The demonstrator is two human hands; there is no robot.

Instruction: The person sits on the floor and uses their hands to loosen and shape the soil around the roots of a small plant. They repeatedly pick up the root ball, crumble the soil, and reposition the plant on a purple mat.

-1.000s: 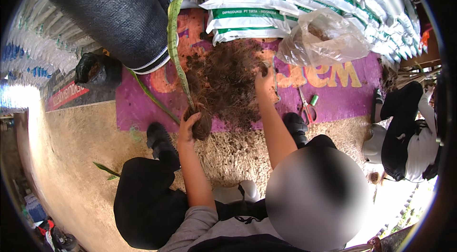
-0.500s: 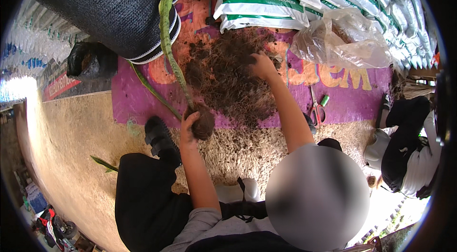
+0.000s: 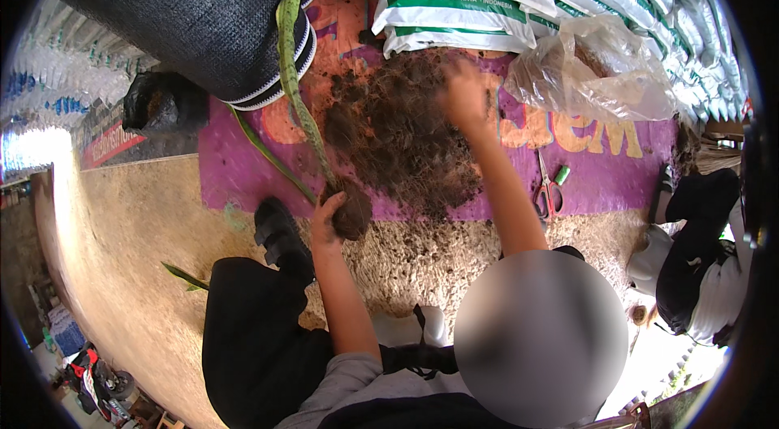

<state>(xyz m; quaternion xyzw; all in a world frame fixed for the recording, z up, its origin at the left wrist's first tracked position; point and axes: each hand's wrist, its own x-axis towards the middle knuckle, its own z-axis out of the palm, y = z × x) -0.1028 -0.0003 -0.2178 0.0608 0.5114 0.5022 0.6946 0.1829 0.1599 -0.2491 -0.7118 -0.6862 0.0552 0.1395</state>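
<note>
My left hand is closed around the base of a snake plant, at its round, dark root ball. One long mottled leaf rises toward a black roll; a second, narrower leaf slants up to the left. Beyond the root ball spreads a pile of dark soil and fibrous roots. At the upper right edge of that pile is my right hand, its fingers smeared by motion, so whether they grip anything cannot be made out.
Scissors with red handles lie right of the pile, beside a small green item, on a purple printed sheet. White-and-green sacks and a clear plastic bag stand behind. A black roll fills the upper left; another person sits at right.
My right hand has shifted slightly up and right over the edge of the soil pile and is now blurred. My left hand keeps its hold on the plant.
</note>
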